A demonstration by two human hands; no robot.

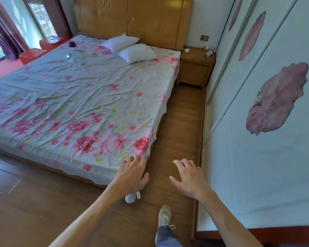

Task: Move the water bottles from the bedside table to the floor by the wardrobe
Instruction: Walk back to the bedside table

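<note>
The wooden bedside table point(194, 68) stands far ahead, between the bed and the wardrobe point(257, 122). On its top lie small pale objects point(208, 52), too small to tell whether they are water bottles. My left hand point(132, 175) hovers over the bed's near corner with its fingers spread and holds nothing. My right hand point(187, 177) is stretched out over the floor strip beside the wardrobe, fingers apart and empty. Both hands are far from the bedside table.
A narrow wooden floor aisle point(182, 122) runs between the floral-sheeted bed point(79, 104) and the wardrobe's sliding doors. Two white pillows point(132, 49) lie at the headboard. Clear and dark small items point(75, 56) rest on the bed. My shoe point(165, 215) is below.
</note>
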